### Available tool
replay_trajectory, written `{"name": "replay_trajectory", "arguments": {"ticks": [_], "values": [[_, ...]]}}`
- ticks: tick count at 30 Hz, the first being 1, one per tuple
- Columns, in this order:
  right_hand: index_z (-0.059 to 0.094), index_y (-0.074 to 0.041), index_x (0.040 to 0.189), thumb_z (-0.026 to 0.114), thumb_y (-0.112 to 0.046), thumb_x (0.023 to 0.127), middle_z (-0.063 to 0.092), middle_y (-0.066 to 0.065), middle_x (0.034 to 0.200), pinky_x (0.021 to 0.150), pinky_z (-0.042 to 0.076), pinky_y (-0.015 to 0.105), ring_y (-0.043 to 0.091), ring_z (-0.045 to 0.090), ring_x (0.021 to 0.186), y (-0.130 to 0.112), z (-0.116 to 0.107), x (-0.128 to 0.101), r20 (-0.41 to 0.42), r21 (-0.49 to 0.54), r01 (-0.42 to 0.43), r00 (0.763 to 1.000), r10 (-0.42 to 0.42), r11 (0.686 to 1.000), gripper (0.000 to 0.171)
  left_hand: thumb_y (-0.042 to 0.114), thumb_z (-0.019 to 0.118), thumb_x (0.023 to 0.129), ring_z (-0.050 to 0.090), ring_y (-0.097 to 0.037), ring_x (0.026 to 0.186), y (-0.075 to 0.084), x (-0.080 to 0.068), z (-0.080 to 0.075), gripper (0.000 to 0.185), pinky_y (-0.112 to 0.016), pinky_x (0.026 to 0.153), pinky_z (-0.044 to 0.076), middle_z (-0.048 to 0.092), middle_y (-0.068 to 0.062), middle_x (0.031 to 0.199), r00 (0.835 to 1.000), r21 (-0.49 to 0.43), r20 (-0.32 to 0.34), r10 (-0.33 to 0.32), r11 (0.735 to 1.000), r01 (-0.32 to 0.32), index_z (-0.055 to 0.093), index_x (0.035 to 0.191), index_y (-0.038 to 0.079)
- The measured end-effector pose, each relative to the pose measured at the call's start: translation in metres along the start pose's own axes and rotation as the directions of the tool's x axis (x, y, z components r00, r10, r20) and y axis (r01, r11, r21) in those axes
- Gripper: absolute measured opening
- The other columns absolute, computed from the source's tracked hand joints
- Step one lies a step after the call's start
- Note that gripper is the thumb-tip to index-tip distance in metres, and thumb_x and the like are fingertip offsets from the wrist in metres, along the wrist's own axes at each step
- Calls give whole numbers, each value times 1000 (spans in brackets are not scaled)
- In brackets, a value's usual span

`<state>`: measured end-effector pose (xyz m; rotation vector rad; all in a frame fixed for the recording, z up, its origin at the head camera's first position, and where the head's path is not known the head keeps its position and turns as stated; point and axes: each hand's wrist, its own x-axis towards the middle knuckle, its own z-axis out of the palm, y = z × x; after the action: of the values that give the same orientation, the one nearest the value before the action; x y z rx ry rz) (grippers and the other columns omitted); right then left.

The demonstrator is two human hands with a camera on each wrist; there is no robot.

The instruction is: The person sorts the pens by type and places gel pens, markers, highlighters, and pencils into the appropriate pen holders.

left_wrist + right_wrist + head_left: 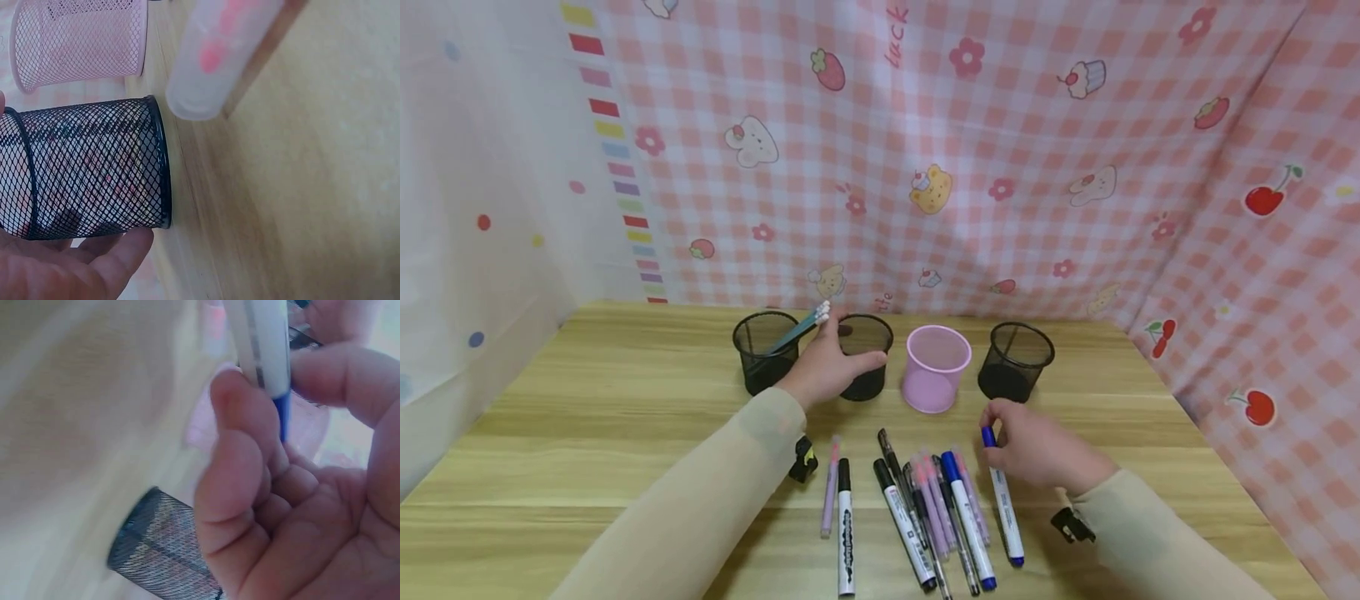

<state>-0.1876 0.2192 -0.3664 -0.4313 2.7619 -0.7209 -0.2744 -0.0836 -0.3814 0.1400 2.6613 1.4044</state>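
In the head view, 4 pen cups stand in a row across the middle of the frame on a wooden table (587,417): 3 black mesh ones and 1 pink cup (936,368), third from the left; the left hand (827,367) sits at centre left, its fingers curled round a bundle of teal pens (805,327) with white ends, which slant up over the rim of the leftmost black cup (765,351); its thumb lies against the rim of the second black cup (864,357), and the left wrist view shows that mesh cup at left centre with fingers touching its lower side and the pink cup in the upper left corner; a blurred pale pen with pink marks crosses the top of that view.

The right hand (1037,450), right of centre in the head view, pinches a white marker with a blue cap (1003,500) near its capped end, fingers curled about it; the marker's far end rests on the table, low in the frame; the right wrist view confirms thumb and fingers closed round the barrel at upper centre, with a black mesh cup at lower left; the fourth black cup (1015,361) stands just above this hand.

Loose pens and markers (917,517) lie in a fan at lower centre, between the 2 sleeves; a pink checked cloth (1000,125) with cartoon prints fills the upper frame.
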Motion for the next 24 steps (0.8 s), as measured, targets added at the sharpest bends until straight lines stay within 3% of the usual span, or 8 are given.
{"name": "replay_trajectory", "arguments": {"ticks": [5, 10, 13, 17, 24], "values": [[57, -4, 116, 74, -8, 94, 60, 1, 70, 51, 42, 28, 14, 51, 58, -11, -10, 0, -117, 144, 56, 992, -39, 988, 28, 64, 73, 90, 48, -40, 147, 0, 0, 0, 107, -58, 117, 43, 38, -10, 168, 1000, 2, -2, -4, 1000, 5, 11, 168, 25], [54, -3, 120, 72, -6, 97, 62, 4, 75, 53, 43, 25, 12, 52, 62, -22, -12, 2, -286, 268, 161, 955, -81, 950, 29, 63, 73, 91, 46, -39, 148, 1, -2, 0, 106, -58, 119, 42, 38, -9, 168, 1000, -11, 0, -9, 1000, 9, 11, 168, 24], [52, -1, 121, 69, -3, 99, 61, 6, 76, 51, 42, 25, 10, 49, 60, -29, -12, 6, -388, 362, 229, 918, -78, 904, 28, 62, 74, 91, 46, -39, 149, 2, -3, -1, 106, -58, 119, 41, 38, -8, 167, 1000, -18, -2, -6, 1000, 6, 12, 168, 24], [48, 1, 122, 65, -2, 102, 60, 6, 76, 50, 42, 25, 10, 49, 59, -41, -10, 11, -507, 472, 327, 860, -51, 819, 27, 62, 73, 91, 45, -39, 149, 0, -3, 0, 106, -59, 119, 41, 38, -7, 168, 1000, -17, -5, -2, 1000, 2, 12, 169, 24], [48, -4, 124, 64, 3, 101, 65, 0, 81, 62, 52, 24, 13, 59, 67, -60, -6, 25, -662, 544, 440, 748, 44, 715, 28, 64, 74, 90, 46, -40, 148, -1, -2, 1, 107, -58, 118, 42, 39, -8, 167, 1000, -5, -19, 0, 1000, 0, 13, 168, 25]]}}
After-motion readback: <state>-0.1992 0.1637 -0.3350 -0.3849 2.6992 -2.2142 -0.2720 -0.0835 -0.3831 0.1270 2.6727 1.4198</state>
